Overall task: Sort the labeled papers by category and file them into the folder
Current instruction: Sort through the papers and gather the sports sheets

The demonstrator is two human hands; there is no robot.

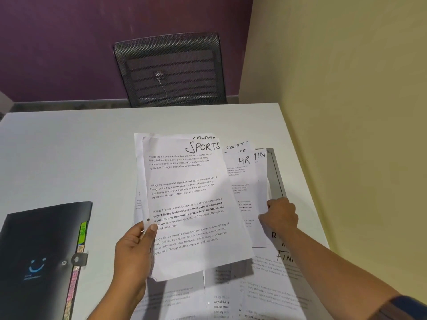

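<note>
Head camera: the left hand (136, 252) pinches the lower left edge of the SPORTS sheet (191, 204), thumb pressed on its printed face and fingers curled behind, holding it lifted above the table (69, 146). Right of that grip, the right hand (280, 214) curls its fingers round the right edge of a fanned stack (251, 181) whose front page reads HR, partly tucked behind the SPORTS sheet. Left of the left hand's grip the dark folder (41, 250) lies closed on the table, coloured tabs on the side facing the grip, and loose papers (272, 287) lie beneath both hands.
</note>
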